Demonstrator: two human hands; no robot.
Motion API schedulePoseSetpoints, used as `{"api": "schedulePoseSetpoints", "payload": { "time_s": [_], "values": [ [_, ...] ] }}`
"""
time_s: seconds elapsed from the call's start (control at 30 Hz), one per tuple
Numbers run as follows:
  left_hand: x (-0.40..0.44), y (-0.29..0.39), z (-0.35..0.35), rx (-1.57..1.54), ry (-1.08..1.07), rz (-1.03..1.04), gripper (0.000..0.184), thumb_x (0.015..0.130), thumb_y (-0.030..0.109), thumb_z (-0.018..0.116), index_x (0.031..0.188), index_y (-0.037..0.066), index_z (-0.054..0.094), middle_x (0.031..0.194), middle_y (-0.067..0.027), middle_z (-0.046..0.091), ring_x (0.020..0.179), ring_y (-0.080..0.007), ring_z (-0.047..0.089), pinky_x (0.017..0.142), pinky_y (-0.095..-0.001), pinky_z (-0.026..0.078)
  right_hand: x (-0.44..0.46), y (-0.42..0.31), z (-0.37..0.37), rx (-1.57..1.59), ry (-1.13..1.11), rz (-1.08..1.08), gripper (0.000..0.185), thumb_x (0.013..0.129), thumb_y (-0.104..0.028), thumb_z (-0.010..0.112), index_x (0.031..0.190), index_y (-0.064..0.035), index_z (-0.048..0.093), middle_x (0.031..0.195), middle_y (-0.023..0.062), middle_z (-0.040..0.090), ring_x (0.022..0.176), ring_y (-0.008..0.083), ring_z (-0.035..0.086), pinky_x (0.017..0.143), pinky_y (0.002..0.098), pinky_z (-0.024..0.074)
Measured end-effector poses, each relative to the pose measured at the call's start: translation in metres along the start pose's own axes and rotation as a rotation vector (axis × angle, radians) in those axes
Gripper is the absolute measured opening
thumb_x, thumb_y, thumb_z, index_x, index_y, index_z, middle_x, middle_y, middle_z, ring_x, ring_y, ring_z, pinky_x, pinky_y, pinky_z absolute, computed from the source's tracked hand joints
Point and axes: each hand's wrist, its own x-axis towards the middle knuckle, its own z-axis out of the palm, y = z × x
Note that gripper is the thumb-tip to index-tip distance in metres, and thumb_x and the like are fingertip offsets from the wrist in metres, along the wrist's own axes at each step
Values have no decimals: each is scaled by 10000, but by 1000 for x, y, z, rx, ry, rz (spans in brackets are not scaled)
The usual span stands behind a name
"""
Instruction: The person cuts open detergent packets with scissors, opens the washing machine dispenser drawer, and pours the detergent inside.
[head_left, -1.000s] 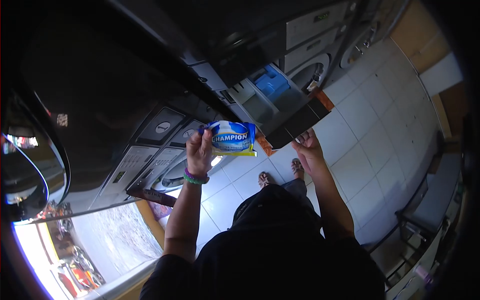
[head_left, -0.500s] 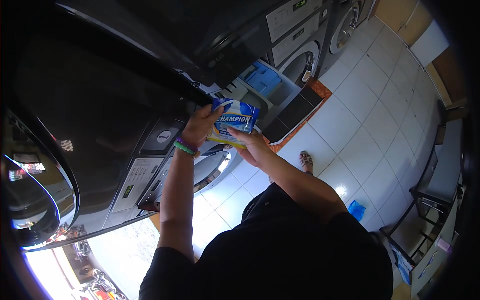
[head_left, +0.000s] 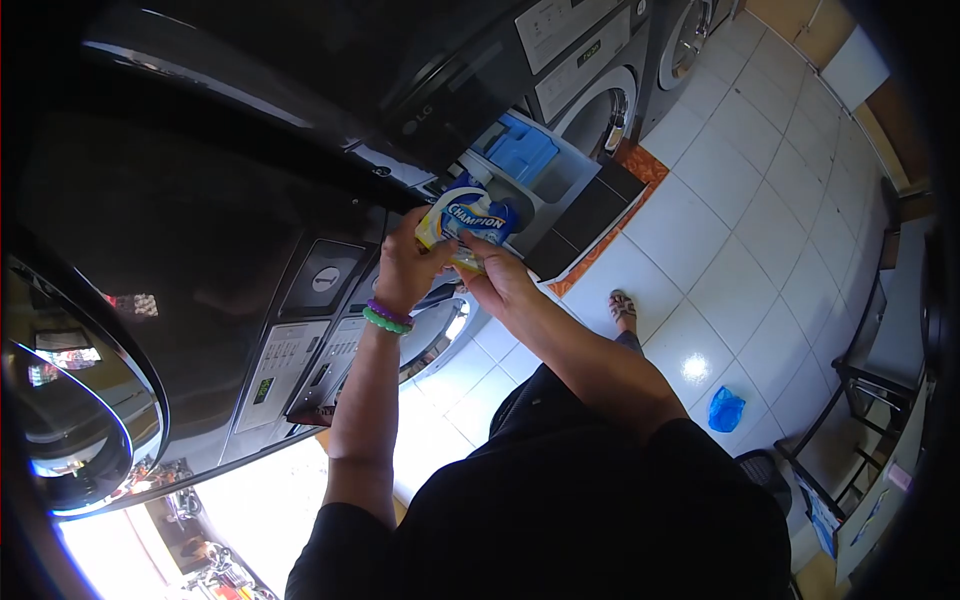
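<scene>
A blue, white and yellow detergent pouch (head_left: 480,218) marked "CHAMPION" is between my two hands. Its left side is curled and creased, and I cannot tell whether it is torn. My left hand (head_left: 405,265), with purple and green bracelets at the wrist, pinches the pouch's left edge. On the lower right, my right hand (head_left: 502,285) grips the pouch with the thumb across its front. Just beyond the pouch, a pulled-out dispenser drawer (head_left: 578,188) of a washing machine holds a light blue insert (head_left: 525,152); the pouch hides part of the drawer.
Dark stacked machines (head_left: 190,240) line the left, with a control panel (head_left: 275,370). More front-loading washers (head_left: 600,110) stand beyond the drawer. A person's sandalled foot (head_left: 622,303) and a blue plastic bag (head_left: 726,409) are on the tiled floor. A dark-framed chair (head_left: 860,400) stands at right.
The pouch was flat with its front showing; now it is bent and its left edge curls over. My left hand has shifted down along that edge, fingers closer to my right hand.
</scene>
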Motion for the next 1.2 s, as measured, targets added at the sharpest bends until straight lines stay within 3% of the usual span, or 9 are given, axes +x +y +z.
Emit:
{"api": "schedulePoseSetpoints", "payload": {
  "time_s": [0.1, 0.23, 0.43, 0.53, 0.73, 0.77, 0.87, 1.07, 1.2],
  "values": [
    [-3, 0, 8, 343, 47, 226, 371, 823, 99, 630, 1169, 36, 511, 762, -182, 629, 604, -252, 637, 501, -321, 490, 10, 0, 3, 72, 62, 5, 250, 932, -194, 490, 1113, -22, 472, 1011, 107, 578, 948, 207, 566, 842, 345, 455],
    [-17, 27, 17, 623, -44, 395, 431, 893, 212, 532, 1286, 86, 408, 810, -272, 603, 784, -433, 596, 686, -451, 484, 10, -4, 12, 135, 83, 14, 360, 967, -353, 378, 1113, -35, 458, 1005, 102, 564, 944, 219, 559, 863, 360, 445],
    [-12, 37, 11, 558, -208, 180, 371, 897, 215, 508, 1186, -15, 478, 985, -252, 583, 760, -408, 606, 695, -422, 502, -5, -9, 31, 139, 48, 58, 363, 960, -401, 371, 1036, -68, 495, 944, 89, 575, 890, 216, 565, 868, 390, 427],
    [4, 5, 2, 838, -230, 565, 309, 887, 162, 491, 1118, -40, 517, 964, -257, 591, 762, -376, 619, 678, -401, 505, 3, 3, 15, 2, 120, 1, 294, 956, -354, 413, 965, -86, 535, 832, 50, 593, 746, 169, 554, 716, 321, 434],
    [9, 8, 3, 109, -197, -91, 286, 853, 91, 461, 1094, -50, 523, 916, -272, 593, 795, -352, 623, 686, -388, 493, 4, 7, 6, -59, -21, 19, 190, 951, -257, 452, 923, -106, 563, 757, -2, 600, 622, 95, 521, 554, 252, 401],
    [9, 6, 4, 149, -161, -45, 292, 851, 94, 461, 1100, -45, 522, 914, -271, 593, 803, -361, 618, 699, -396, 486, 5, 7, 4, -41, -58, 25, 188, 951, -251, 455, 923, -100, 563, 762, 0, 601, 627, 95, 525, 554, 248, 407],
    [9, -5, 6, 210, -64, 43, 319, 843, 102, 464, 1132, -28, 507, 906, -272, 592, 829, -390, 606, 741, -414, 468, 4, 9, 4, 13, -169, 26, 171, 930, -222, 504, 953, -62, 562, 784, 40, 605, 674, 148, 571, 612, 286, 437],
    [10, 13, 9, 279, -6, -20, 414, 809, 65, 488, 1214, 8, 431, 932, -271, 595, 882, -405, 597, 783, -421, 456, -3, 12, 6, 119, -224, 130, 170, 920, -176, 521, 1045, -64, 542, 977, 39, 606, 936, 131, 560, 898, 289, 389],
    [5, 14, 16, 386, 5, 70, 414, 801, 22, 463, 1213, 41, 437, 972, -267, 595, 930, -406, 591, 801, -414, 462, 10, 10, -1, 91, -99, 128, 173, 942, -166, 469, 1072, -62, 517, 1016, 56, 586, 940, 147, 560, 863, 302, 436]
  ]
}}
